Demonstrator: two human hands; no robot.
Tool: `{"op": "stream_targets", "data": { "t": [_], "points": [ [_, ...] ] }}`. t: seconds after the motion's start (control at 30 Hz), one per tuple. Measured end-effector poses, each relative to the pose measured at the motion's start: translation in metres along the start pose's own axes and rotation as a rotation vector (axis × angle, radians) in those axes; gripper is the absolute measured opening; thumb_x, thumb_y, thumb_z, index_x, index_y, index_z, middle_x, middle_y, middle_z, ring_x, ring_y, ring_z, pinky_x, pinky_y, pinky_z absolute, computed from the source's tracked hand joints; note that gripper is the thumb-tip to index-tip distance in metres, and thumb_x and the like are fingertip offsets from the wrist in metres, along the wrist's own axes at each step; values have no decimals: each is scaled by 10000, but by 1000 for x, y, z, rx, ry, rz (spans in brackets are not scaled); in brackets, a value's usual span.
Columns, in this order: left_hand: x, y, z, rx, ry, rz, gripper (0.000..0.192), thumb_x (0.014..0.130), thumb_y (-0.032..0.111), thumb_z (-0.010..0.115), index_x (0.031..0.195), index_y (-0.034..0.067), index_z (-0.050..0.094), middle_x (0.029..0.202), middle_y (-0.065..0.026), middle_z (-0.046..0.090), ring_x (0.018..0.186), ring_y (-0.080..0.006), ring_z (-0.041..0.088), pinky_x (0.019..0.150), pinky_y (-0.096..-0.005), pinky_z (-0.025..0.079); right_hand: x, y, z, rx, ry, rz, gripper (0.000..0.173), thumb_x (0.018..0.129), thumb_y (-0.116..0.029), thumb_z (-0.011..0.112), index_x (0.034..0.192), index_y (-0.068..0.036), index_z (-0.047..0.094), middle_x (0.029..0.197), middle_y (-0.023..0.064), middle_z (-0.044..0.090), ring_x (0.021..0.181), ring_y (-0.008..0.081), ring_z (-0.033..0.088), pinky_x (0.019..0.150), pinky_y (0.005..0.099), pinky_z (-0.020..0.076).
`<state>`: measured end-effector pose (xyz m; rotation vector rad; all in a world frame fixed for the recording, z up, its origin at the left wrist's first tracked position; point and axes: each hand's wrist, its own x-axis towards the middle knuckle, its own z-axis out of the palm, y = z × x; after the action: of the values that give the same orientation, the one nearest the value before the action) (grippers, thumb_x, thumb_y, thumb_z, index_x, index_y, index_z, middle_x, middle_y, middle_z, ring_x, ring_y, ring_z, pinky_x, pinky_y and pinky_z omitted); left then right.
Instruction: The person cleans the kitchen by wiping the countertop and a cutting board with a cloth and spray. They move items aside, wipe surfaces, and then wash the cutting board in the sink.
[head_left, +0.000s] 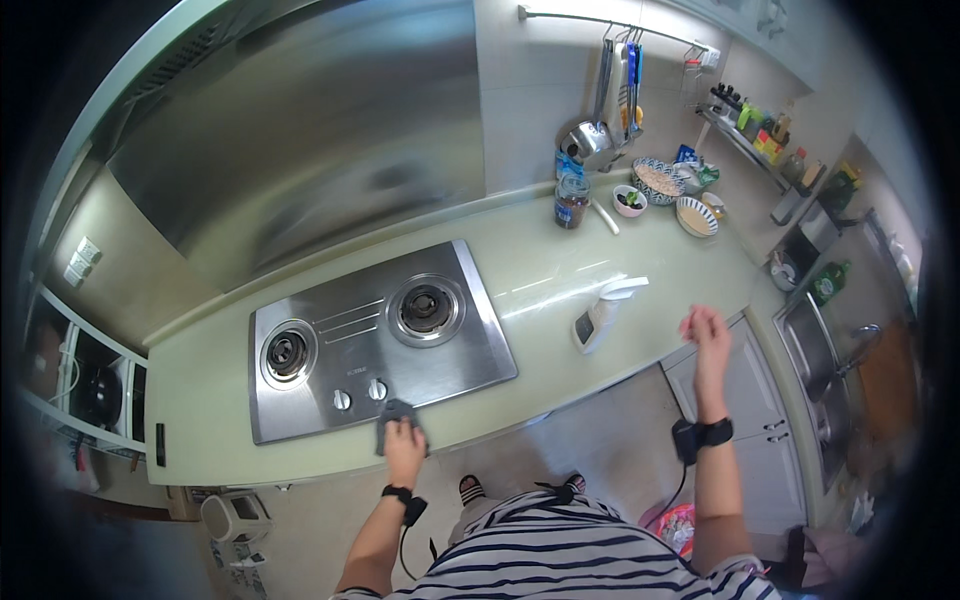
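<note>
My left hand (405, 448) presses on a dark grey cloth (393, 414), which lies over the front edge of the stainless-steel gas hob (442, 379) and the pale green countertop (322, 461). Just beyond the cloth are two control knobs (377, 389). Over by the counter's right front corner, my right hand (706, 330) is raised with its fingers loosely bent, and I see nothing held in it. A white trigger spray bottle (598, 321) with a dark label patch is on the counter, left of that hand and apart from it.
Along the back wall are a glass jar (572, 204), a small bowl (629, 202), a patterned bowl (658, 180) and a striped bowl (696, 217). Utensils and a saucepan (591, 144) hang above. A sink (810, 337) is at right, a pink bin (677, 527) below.
</note>
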<state>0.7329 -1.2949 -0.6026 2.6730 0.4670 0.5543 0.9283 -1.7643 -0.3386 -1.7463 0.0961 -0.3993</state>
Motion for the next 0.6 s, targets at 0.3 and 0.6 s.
{"op": "stream_targets", "data": {
  "t": [0.3,0.6],
  "points": [
    [49,214,120,-147,-107,221,351,829,258,717,1080,29,628,999,-159,551,932,-340,607,768,-410,527,5,154,-8,183,-313,338,243,910,-86,649,1142,-20,617,885,27,655,816,117,635,693,233,484],
    [60,234,116,279,-304,312,664,902,450,557,1452,96,441,1571,-131,330,1467,-371,229,1178,-595,114,26,151,120,-106,-400,-292,618,785,-286,808,1185,54,483,1145,223,558,1093,419,529,911,530,435]
  ]
}}
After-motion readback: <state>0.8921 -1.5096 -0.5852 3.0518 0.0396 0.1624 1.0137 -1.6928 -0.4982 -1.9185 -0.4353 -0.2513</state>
